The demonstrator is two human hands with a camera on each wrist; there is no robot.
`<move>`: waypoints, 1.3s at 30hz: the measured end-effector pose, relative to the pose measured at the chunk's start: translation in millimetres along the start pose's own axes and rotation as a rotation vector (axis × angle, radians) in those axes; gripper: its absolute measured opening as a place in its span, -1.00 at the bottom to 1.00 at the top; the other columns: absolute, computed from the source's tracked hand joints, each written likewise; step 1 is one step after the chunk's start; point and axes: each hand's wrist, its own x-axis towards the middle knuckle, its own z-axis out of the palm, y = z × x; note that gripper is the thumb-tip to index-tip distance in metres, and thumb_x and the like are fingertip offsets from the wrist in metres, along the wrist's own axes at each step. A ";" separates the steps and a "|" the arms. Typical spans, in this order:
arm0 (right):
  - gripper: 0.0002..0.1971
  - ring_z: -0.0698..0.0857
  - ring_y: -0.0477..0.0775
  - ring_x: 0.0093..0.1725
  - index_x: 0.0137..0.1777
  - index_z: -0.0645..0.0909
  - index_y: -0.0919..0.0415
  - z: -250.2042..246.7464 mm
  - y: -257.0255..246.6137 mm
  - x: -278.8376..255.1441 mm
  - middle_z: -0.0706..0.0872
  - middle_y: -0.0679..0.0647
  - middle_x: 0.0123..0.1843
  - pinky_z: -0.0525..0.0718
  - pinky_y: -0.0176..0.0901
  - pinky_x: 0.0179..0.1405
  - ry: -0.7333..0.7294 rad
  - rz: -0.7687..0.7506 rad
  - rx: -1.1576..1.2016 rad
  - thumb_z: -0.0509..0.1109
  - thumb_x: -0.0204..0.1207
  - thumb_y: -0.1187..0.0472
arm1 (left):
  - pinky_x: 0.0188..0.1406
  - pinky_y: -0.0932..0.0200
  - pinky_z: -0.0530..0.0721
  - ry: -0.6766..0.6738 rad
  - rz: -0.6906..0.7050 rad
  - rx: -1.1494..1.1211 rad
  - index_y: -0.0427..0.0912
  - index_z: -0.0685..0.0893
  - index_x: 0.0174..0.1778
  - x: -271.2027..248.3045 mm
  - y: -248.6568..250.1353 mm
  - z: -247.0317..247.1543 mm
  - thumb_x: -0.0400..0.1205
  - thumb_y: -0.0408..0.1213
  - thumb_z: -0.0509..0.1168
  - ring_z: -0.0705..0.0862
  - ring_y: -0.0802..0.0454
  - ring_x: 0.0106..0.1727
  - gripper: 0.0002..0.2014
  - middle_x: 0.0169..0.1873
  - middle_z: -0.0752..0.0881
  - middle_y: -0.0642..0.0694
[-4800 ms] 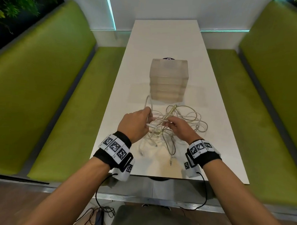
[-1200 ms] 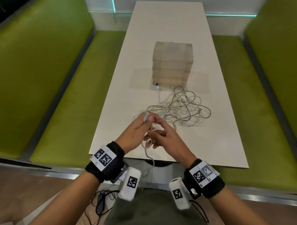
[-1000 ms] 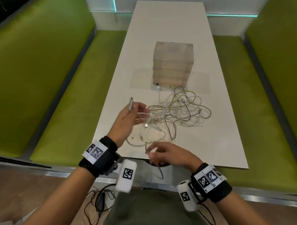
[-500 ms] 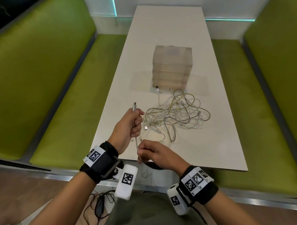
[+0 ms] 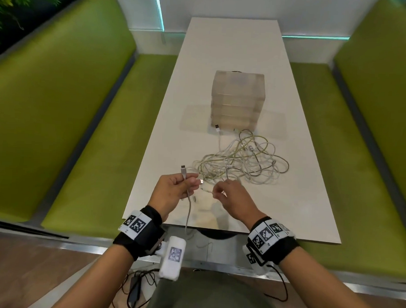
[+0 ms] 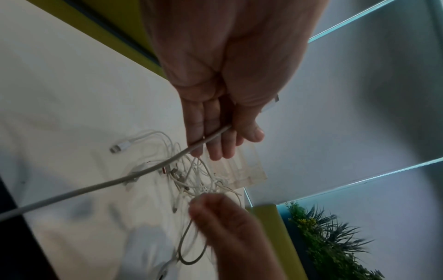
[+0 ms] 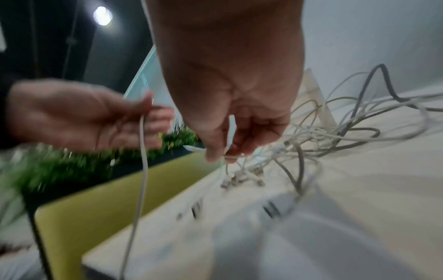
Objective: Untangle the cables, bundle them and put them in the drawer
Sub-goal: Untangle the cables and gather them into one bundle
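Observation:
A tangle of white and pale yellow cables (image 5: 241, 160) (image 7: 335, 136) lies on the white table (image 5: 299, 204) in front of a translucent drawer unit (image 5: 237, 101) (image 6: 239, 170). My left hand (image 5: 172, 189) (image 6: 215, 132) grips one grey-white cable (image 5: 188, 206) (image 6: 95, 187) near its plug, which sticks up above the fist; the cable hangs down over the table's near edge. My right hand (image 5: 228, 194) (image 7: 227, 151) pinches a thin white cable (image 7: 236, 156) at the tangle's near edge. The wrist views are blurred.
Green padded benches (image 5: 77, 129) (image 5: 351, 137) run along both sides of the table. The drawer unit stands mid-table with its drawers closed. A loose USB plug (image 5: 217, 127) lies at its base. Dark wires (image 5: 140, 288) trail on the floor below.
My left hand stays gripping the upright plug end. My right hand has moved from the near table edge forward to the tangle and pinched a thin cable there.

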 end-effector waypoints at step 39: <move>-0.69 0.73 0.01 -0.03 -0.29 0.46 0.11 -37.9 -51.8 -7.5 0.81 0.03 -0.08 0.57 -0.32 -0.13 0.116 -0.016 0.700 0.62 0.28 0.22 | 0.13 -0.02 0.73 -0.222 0.009 -0.074 -0.48 0.69 0.12 -4.9 21.3 13.2 0.66 -0.21 0.21 0.74 -0.20 0.13 -0.64 0.08 0.77 -0.31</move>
